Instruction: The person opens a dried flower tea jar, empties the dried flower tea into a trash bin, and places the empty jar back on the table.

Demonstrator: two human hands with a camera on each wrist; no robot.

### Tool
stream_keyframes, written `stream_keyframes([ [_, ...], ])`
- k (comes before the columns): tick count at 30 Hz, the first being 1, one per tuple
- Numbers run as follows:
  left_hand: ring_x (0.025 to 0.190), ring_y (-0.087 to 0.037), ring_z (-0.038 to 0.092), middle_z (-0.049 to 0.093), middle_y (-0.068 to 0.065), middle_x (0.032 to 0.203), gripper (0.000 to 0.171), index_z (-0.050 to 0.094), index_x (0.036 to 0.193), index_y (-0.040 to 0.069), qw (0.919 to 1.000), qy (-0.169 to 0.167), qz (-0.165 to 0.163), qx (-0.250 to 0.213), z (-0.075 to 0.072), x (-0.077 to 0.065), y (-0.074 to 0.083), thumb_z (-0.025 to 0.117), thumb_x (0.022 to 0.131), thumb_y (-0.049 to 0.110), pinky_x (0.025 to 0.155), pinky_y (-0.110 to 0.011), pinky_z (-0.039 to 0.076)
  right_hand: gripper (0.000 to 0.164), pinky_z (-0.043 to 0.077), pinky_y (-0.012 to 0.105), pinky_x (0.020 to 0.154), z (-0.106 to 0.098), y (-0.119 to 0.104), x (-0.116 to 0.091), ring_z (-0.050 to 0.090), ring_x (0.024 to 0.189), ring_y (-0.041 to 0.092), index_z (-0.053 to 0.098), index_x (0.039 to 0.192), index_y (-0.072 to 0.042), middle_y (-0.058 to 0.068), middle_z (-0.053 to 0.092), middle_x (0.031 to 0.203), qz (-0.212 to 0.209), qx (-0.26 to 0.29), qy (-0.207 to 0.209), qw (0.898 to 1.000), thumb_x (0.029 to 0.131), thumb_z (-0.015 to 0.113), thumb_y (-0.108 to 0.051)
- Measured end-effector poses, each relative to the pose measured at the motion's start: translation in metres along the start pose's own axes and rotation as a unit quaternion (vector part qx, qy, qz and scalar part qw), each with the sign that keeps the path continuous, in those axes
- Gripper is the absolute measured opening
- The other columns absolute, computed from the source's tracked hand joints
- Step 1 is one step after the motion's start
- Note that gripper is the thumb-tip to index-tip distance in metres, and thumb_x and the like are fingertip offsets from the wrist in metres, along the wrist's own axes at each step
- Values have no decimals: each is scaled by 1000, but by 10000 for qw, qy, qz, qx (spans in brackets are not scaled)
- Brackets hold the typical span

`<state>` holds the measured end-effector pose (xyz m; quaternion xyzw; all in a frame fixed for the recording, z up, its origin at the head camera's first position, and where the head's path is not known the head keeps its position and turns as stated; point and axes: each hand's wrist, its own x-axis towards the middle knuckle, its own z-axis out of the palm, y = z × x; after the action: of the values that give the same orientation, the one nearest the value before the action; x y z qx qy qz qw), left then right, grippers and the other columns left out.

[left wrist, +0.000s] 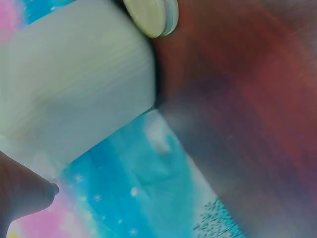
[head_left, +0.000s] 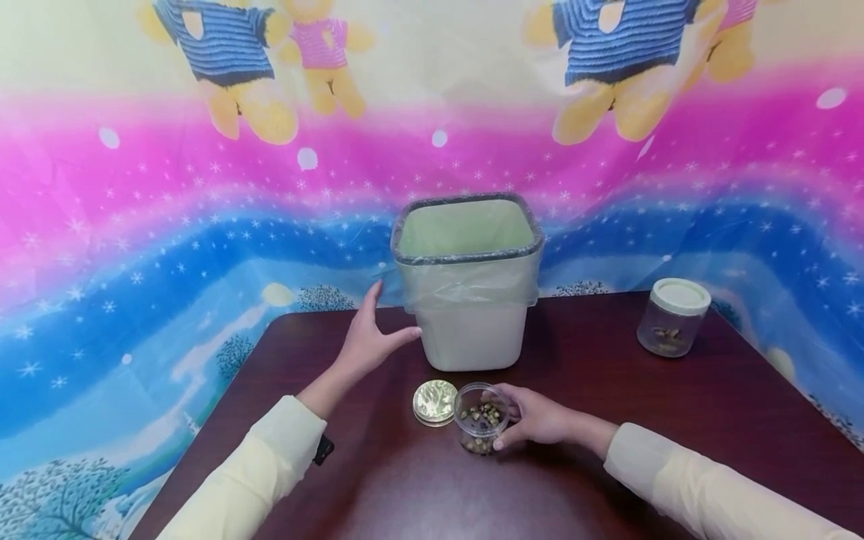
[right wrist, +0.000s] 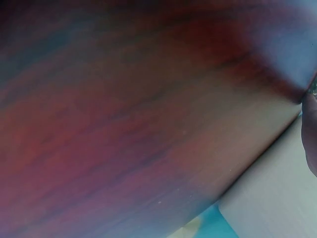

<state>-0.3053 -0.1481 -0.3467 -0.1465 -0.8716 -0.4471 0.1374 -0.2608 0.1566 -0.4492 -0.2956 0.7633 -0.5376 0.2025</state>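
Note:
A small clear plastic jar (head_left: 481, 431) without its lid stands on the table, small yellow-brown pieces inside it. My right hand (head_left: 536, 416) grips it from the right, thumb at the front and fingers behind. Just left of the jar lies a round gold lid (head_left: 435, 403). My left hand (head_left: 367, 337) is held up at the left side of a pale bin (head_left: 472, 337), thumb and fingers spread, holding nothing. Its thumb tip overlaps the bin's edge in the head view. In the right wrist view only a bit of a finger (right wrist: 310, 131) shows at the edge.
The bin has a dark rim (head_left: 466, 259) and a clear plastic liner (head_left: 466, 285) folded over it. At the table's back right stands a second jar (head_left: 668, 330), its pale lid on and some pieces inside. A printed cloth (head_left: 324, 187) hangs behind the dark red table (head_left: 580, 487).

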Motion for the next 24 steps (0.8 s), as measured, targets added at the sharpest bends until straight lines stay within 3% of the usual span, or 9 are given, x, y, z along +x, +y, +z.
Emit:
stream_keyframes([
  [6, 144, -17, 17, 17, -2, 160, 103, 10, 157, 15, 9973, 30, 215, -704, -11, 18, 14, 77, 83, 40, 113, -43, 24, 83, 34, 48, 105, 1, 0, 0, 34, 134, 43, 33, 140, 14, 30, 41, 142, -34, 31, -12, 10000, 76, 82, -4],
  [14, 145, -15, 11, 11, -7, 161, 85, 5, 156, 8, 9853, 4, 255, -1690, -16, 46, 37, 60, 96, 32, 115, -34, 17, 81, 35, 48, 105, 0, -4, -1, 34, 134, 44, 33, 139, 15, 31, 41, 141, -104, -29, -46, 9999, 76, 81, -3],
  [15, 145, -13, 11, 11, -6, 161, 84, 5, 156, 9, 9834, 44, 272, -1796, -14, 53, 34, 59, 97, 34, 115, -33, 16, 81, 35, 48, 105, 0, -4, -1, 34, 134, 44, 33, 139, 15, 31, 42, 141, -111, -51, -50, 9999, 76, 81, -3],
  [20, 145, -15, 12, 12, -5, 161, 80, 8, 156, 9, 9766, 67, 31, -2148, -13, 71, 41, 55, 98, 37, 114, -31, 17, 82, 36, 46, 105, 1, -1, 0, 35, 134, 43, 34, 139, 14, 30, 42, 141, -67, -2, -53, 10000, 76, 82, -4],
  [24, 145, -20, 16, 16, -8, 160, 75, 12, 156, 10, 9756, -127, -231, -2181, -10, 81, 42, 50, 99, 40, 114, -37, 20, 82, 35, 46, 105, 1, 1, -1, 35, 134, 43, 34, 139, 14, 30, 42, 141, -51, 54, -43, 10000, 76, 82, -4],
])
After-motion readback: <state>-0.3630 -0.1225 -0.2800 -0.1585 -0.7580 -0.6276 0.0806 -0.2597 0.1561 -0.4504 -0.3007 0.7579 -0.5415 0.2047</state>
